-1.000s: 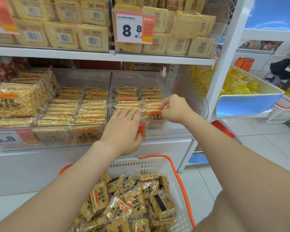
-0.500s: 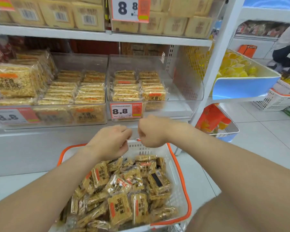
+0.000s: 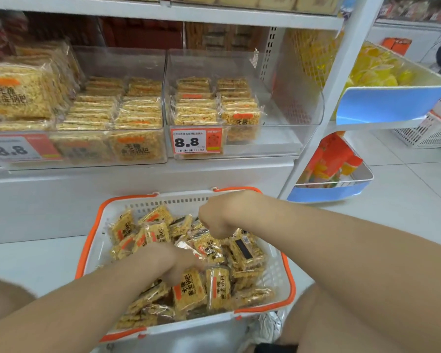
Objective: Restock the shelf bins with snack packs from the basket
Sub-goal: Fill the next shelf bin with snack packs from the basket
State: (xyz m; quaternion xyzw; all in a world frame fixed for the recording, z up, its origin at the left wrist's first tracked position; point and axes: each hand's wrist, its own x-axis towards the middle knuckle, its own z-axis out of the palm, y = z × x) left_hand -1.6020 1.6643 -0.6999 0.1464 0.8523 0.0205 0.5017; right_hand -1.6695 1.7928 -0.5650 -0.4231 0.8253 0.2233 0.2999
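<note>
Checker: Baskets and hands, counted?

Tagger: One basket [image 3: 178, 200], white with an orange rim, is seen below the shelf bins. Snack packs [image 3: 218, 289] are heaped in it, overlapped too much to be counted. Two hands are seen over it.

Checker: Grip?

Tagger: Hold of the left hand [image 3: 175, 261] cannot be told: it is pushed down among the packs, fingers hidden and blurred. The right hand [image 3: 214, 220] is held above the heap with fingers curled under; whether a pack is pinched cannot be told.

Checker: Bins?

Tagger: Two clear bins. The right bin [image 3: 290, 103] is stocked with two stacked rows at its left side. The left bin [image 3: 127, 62] is stocked with two rows plus upright packs. One 8.8 price tag [image 3: 196, 142] is fixed on the right bin, a second tag [image 3: 15, 149] at far left.
</note>
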